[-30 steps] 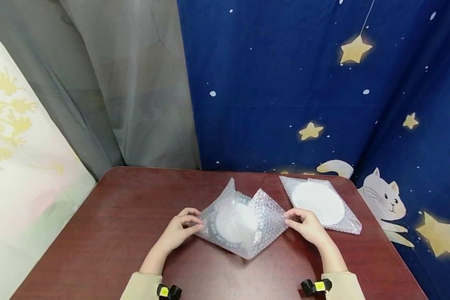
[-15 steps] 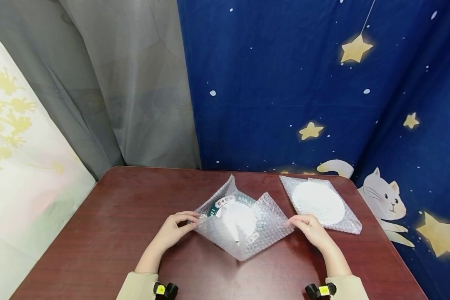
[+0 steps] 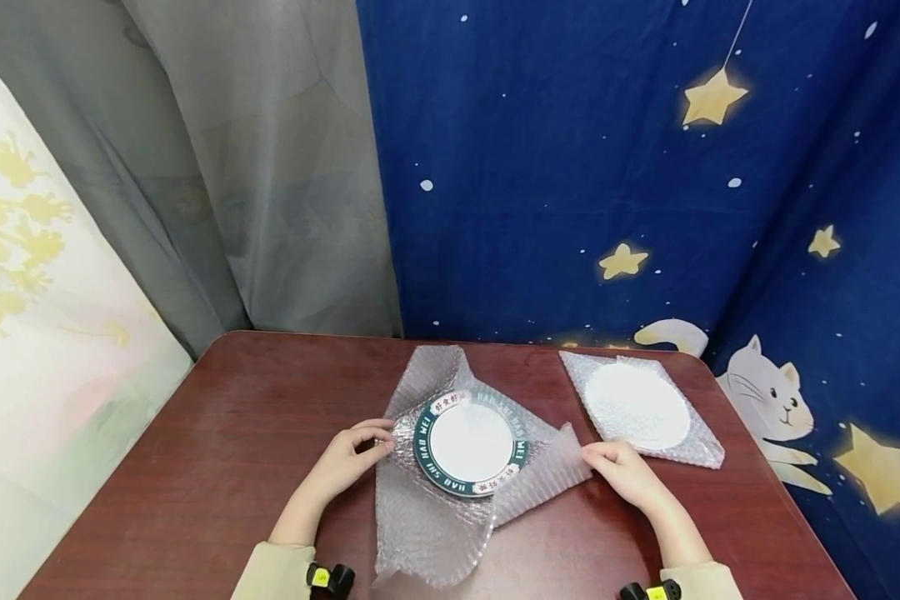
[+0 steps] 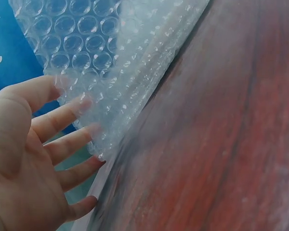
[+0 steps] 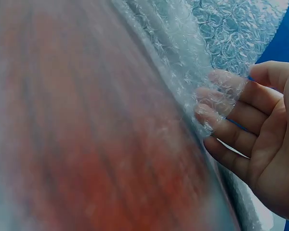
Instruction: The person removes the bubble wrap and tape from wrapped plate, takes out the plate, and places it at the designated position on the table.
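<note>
A round plate (image 3: 471, 446) with a white middle and a dark green lettered rim lies on a sheet of bubble wrap (image 3: 429, 533). Part of its right rim shows through the wrap. My left hand (image 3: 351, 454) pinches the wrap beside the plate's left; in the left wrist view its fingers (image 4: 70, 144) are spread, their tips at the wrap. On the other side, my right hand (image 3: 624, 475) pinches the right corner of the wrap between thumb and fingers. Through the clear wrap, those fingertips (image 5: 209, 113) show in the right wrist view.
Another round white item, wrapped in bubble wrap (image 3: 637, 406), lies at the back right of the reddish-brown table (image 3: 270, 400). A blue starry curtain (image 3: 540, 167) and a grey curtain (image 3: 292, 208) hang behind the table.
The top layer of wrap has come off the plate and dropped toward the front left, baring the plate. The wrap's back left corner has spread out. My right hand has shifted slightly forward-right.
</note>
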Demonstrator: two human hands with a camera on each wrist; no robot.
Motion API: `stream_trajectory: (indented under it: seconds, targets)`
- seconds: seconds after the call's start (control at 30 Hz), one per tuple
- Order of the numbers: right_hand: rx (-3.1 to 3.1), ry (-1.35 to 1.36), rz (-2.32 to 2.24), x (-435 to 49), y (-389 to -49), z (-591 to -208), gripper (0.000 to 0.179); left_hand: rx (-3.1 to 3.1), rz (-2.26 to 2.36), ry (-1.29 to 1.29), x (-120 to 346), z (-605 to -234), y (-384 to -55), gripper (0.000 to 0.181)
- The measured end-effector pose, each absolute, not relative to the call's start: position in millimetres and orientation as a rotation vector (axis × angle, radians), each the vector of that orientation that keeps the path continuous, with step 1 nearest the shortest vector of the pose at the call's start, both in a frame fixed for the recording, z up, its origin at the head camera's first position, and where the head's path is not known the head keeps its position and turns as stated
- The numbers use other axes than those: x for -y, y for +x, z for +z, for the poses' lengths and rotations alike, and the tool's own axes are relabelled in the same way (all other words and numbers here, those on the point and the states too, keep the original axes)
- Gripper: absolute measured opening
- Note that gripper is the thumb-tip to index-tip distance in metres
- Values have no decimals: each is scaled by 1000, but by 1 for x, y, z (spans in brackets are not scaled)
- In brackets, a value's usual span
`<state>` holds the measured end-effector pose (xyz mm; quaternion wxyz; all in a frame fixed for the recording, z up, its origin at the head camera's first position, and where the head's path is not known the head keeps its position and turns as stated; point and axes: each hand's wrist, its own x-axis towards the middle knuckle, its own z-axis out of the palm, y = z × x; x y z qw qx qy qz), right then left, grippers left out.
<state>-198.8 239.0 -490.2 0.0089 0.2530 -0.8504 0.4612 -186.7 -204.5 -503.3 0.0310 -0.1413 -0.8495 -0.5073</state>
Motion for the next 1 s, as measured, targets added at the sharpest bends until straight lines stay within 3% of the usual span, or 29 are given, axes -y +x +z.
stream_trajectory:
  seconds: [0.1, 0.6, 1.0]
  targets:
    - [2674, 775, 1417, -244, -200, -498, 16, 2626, -1537, -453, 206, -504, -187, 19]
    - [2637, 939, 1537, -248, -200, -504, 32, 2735, -1389, -571, 215, -507, -184, 31]
    - [2958, 901, 1299, -249, -193, -500, 61, 2843, -1271, -649, 222, -508, -184, 43]
